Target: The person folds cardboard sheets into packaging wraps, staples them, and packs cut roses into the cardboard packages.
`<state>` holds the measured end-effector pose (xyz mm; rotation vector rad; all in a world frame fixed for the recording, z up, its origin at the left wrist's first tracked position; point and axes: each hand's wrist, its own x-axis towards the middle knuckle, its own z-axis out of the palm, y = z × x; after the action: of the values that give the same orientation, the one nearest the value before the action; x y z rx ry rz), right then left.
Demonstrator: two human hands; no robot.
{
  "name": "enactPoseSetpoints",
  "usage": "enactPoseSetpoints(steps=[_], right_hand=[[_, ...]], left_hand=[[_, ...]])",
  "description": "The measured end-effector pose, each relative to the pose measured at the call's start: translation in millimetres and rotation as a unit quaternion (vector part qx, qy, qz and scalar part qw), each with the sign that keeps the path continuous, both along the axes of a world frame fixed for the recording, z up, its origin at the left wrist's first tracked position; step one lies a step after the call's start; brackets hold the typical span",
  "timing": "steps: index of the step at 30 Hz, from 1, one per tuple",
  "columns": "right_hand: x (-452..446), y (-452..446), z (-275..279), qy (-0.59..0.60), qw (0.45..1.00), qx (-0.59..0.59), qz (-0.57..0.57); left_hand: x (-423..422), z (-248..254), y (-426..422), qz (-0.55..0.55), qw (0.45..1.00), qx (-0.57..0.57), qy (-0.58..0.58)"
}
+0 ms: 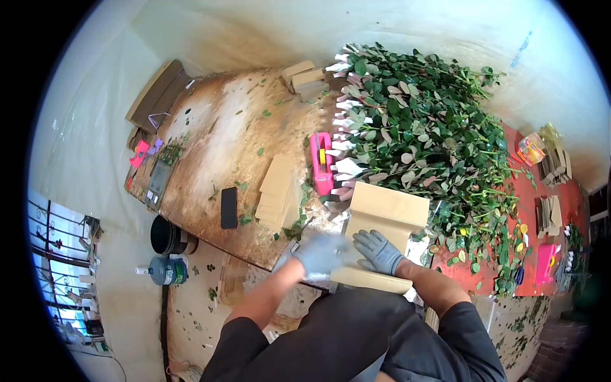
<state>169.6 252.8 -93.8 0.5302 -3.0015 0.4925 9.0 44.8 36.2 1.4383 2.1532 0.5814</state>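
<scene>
Both of my hands wear grey gloves. My right hand (380,251) lies with its fingers spread on a folded sheet of tan cardboard (389,207), which rests at the table's front edge with its far and near flaps bent. Motion smears my left hand (323,254), at the cardboard's left side, so its fingers and anything in them cannot be made out. Beyond the cardboard lies a large pile of leafy green stems (426,121), their left ends wrapped in white and pinkish paper. A pink tape dispenser (321,163) stands left of those wrapped ends.
On the worn wooden table (216,127) lie a black phone (229,207) and flat cardboard pieces (275,194). Cardboard blocks (305,77) stand at the back. A black bucket (167,235) and a blue water jug (167,271) are off the left edge. Another pink dispenser (545,263) sits right.
</scene>
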Motion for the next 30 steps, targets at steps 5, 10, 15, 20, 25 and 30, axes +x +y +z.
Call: enactPoseSetpoints(steps=[5, 10, 15, 20, 25, 30], right_hand=[[1.4, -0.1, -5.5, 0.004, 1.000, -0.012, -0.012], [1.5, 2.4, -6.8, -0.009, 1.000, -0.018, -0.015], [2.8, 1.3, -12.8, -0.001, 1.000, -0.021, -0.018], [4.3, 3.2, -16.6, 0.020, 0.999, -0.038, -0.015], [1.7, 5.4, -13.9, 0.030, 0.984, -0.172, -0.045], [-2.3, 9.6, -18.0, 0.016, 0.975, -0.219, -0.039]], left_hand=[[-138.2, -26.5, -12.3, 0.273, 0.903, 0.008, 0.332], [-180.8, -29.6, -8.9, 0.378, 0.873, -0.193, 0.241], [-165.8, 3.4, -3.3, 0.392, 0.879, -0.235, 0.133], [-147.4, 4.3, -31.9, 0.402, 0.877, 0.208, 0.158], [-38.5, 2.0, -9.6, 0.292, 0.873, 0.312, -0.235], [11.0, -90.9, -9.1, 0.124, 0.868, 0.004, -0.481]])
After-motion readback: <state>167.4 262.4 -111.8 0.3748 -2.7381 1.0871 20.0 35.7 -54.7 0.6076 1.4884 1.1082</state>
